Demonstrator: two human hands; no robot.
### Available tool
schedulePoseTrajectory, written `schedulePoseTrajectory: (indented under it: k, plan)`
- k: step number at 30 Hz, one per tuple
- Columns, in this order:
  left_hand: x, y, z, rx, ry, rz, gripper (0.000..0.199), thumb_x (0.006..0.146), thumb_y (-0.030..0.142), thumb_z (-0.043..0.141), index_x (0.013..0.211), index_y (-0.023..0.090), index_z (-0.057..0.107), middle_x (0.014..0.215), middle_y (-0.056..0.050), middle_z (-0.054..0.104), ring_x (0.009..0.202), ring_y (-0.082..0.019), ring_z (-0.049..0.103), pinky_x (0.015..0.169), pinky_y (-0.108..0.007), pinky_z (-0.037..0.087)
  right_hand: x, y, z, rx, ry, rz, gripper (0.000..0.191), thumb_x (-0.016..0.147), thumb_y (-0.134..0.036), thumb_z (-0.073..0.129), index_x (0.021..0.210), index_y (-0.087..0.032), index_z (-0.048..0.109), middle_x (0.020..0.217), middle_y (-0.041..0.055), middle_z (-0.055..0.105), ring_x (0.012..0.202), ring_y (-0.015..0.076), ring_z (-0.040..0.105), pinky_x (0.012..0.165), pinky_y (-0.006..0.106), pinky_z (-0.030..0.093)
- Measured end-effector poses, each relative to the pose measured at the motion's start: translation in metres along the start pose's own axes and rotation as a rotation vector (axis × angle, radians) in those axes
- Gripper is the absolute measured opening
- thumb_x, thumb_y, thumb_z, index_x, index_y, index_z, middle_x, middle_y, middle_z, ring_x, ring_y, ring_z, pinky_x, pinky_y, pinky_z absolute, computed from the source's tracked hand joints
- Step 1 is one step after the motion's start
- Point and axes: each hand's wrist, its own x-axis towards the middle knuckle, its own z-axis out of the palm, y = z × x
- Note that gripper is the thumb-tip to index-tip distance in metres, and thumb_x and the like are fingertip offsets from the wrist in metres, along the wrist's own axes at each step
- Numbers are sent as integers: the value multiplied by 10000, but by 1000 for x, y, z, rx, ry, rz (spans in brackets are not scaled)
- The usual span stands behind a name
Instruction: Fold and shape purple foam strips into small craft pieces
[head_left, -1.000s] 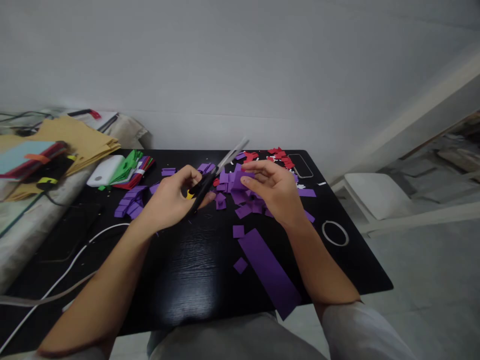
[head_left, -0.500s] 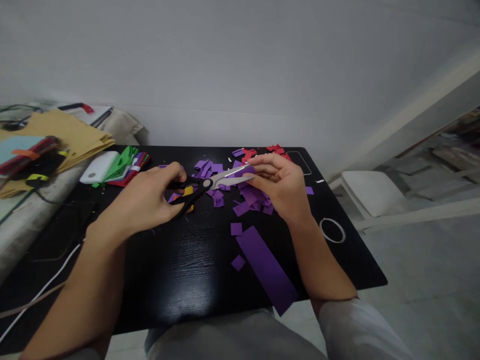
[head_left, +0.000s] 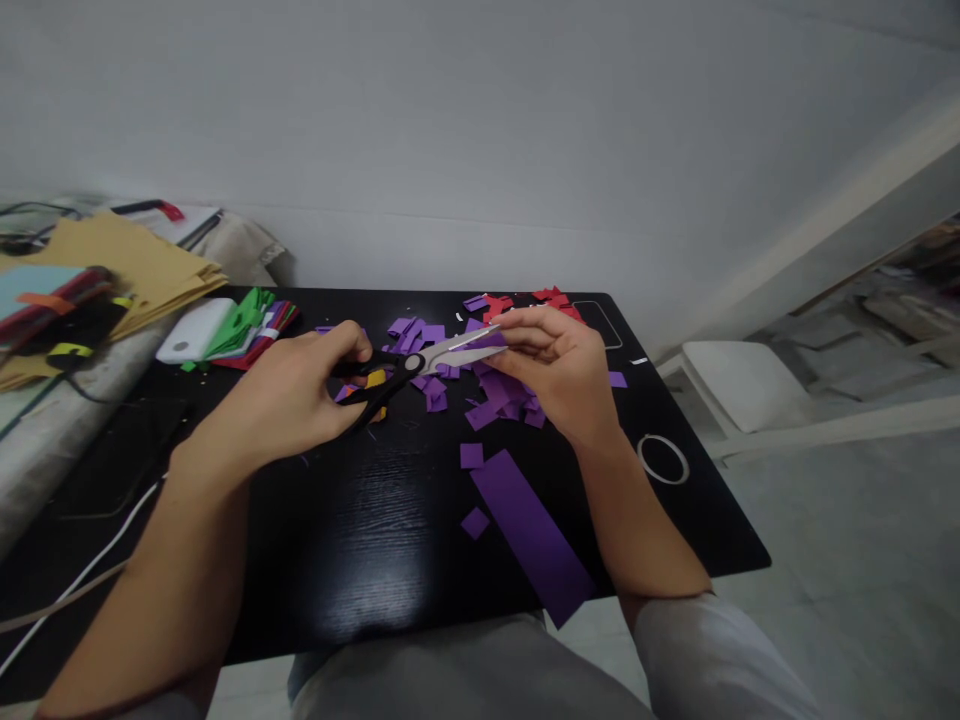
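Scissors (head_left: 414, 366) now lower, blades parted wider | left hand (head_left: 304, 388) grips handles | right hand (head_left: 566, 372) pinches purple paper (head_left: 491, 341) | scraps (head_left: 512, 396) crowd beneath | flat rectangular strip (head_left: 534, 540), 5 o'clock | folded green paper (head_left: 250, 318), 9 o'clock

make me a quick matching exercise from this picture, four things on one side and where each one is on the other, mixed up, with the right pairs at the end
Things
1. scissors
2. long purple strip
3. red paper pieces
4. green papers

Places
A. near the table's far edge
B. beside the white flat object
C. open, in the left hand
D. jutting over the near edge

Pairs: 1-C, 2-D, 3-A, 4-B
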Motion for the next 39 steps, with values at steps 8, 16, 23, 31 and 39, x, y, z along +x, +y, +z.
schedulePoseTrajectory:
  k: [8,16,23,31,39]
  plan:
    - [0,-3,2,35,-18,19,179,855,340,618,970,221,550,823,-14,656,722,-186,578,678,-300,392,1,3,0,-21,11,-4,396,733,-443,950,1023,-233,781,956,30,829,946,221,807,978,426,666]
    - [-1,-4,3,20,-34,29,160,858,300,603,982,217,543,870,-19,682,747,-183,606,709,-300,411,1,2,1,-26,25,-14,377,728,-437,954,1007,-239,795,941,27,830,929,224,808,953,429,676]
    - [1,-2,2,-5,-57,-2,159,839,342,601,939,236,538,805,-16,667,688,-189,588,669,-313,383,0,3,2,-24,34,-27,352,738,-396,951,1012,-235,798,949,26,833,926,222,811,953,432,680]
    - [2,-4,6,-74,-14,-30,157,789,356,622,892,263,549,764,-36,658,630,-217,577,632,-342,362,1,4,2,-33,38,-31,353,744,-378,950,1022,-225,797,949,29,835,928,218,813,939,415,687]
    - [2,-13,14,-156,54,28,177,728,312,671,857,274,557,650,-13,611,552,-222,531,594,-337,307,2,4,2,1,56,-40,342,705,-300,971,990,-214,802,901,17,832,889,207,814,900,392,698]
